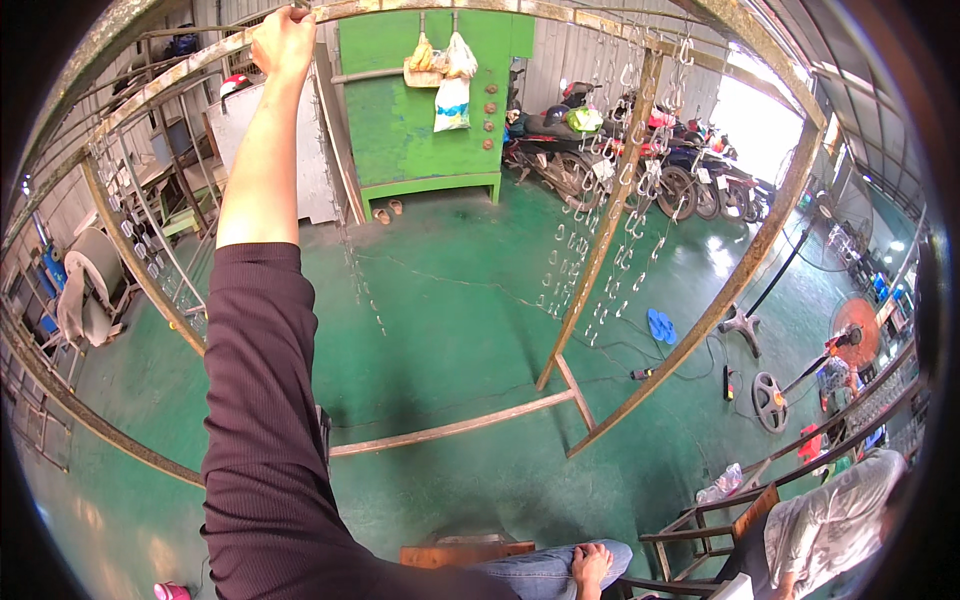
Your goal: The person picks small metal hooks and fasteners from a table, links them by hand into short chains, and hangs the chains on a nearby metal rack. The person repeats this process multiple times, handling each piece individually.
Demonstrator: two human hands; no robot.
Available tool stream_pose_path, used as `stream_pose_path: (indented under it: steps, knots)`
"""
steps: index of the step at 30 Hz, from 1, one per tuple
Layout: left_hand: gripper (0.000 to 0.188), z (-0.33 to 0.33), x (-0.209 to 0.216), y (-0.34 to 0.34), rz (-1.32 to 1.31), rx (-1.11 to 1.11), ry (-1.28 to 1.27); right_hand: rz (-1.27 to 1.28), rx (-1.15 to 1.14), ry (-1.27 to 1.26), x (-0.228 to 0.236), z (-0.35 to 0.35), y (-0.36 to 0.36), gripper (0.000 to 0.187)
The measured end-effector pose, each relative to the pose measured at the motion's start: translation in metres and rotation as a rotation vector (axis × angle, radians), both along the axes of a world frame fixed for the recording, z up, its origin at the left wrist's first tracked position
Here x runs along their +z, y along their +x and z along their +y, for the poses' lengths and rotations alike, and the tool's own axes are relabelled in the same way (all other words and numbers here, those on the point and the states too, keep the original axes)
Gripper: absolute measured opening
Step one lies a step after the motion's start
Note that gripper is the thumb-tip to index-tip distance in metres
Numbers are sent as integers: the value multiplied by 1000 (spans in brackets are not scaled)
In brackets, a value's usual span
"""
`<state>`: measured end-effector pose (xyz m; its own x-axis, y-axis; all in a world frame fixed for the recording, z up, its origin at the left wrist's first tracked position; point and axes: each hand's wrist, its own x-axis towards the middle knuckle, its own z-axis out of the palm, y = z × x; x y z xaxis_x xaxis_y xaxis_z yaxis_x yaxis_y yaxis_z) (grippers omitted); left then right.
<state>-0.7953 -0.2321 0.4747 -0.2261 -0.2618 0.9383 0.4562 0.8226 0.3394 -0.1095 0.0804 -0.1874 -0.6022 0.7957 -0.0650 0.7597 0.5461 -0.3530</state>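
My left hand (284,42) is raised high at the upper left, its fingers closed at the rusty metal frame's top rail (200,58). Whatever lies between the fingertips is too small to make out. A thin chain of metal hooks (362,285) hangs down just right of my raised forearm, and its upper end is hard to follow. Low in the picture, my right hand (592,566) rests on the knee of my blue jeans (535,572), fingers loosely bent, with nothing seen in it.
More hook chains (630,230) hang around a frame post (610,220) at the right. Behind stand a green cabinet (400,150) with hanging bags and parked motorbikes (560,155). Blue slippers (661,326) and an orange fan (855,332) are rightward. A seated person (835,525) is at the lower right.
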Motion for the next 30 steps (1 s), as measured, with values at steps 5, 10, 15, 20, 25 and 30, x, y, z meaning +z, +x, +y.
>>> stream_pose_path:
  steps: [5,10,15,20,25,30]
  knots:
    - [29,-1,-1,-3,-16,13,15,14,-4,-1,0,0,-1,18]
    - [30,3,-1,3,-89,76,36,43,-22,-29,1,0,-1,14]
    - [30,-4,-2,-7,-102,86,39,41,-13,-19,4,-2,-3,16]
    - [39,-8,-8,-13,67,101,-54,11,-13,-53,13,-3,-5,17]
    - [37,1,-16,2,179,-2,-19,-41,13,-45,20,-2,-5,18]
    - [35,4,-27,28,172,79,27,-51,25,-68,24,-2,-7,17]
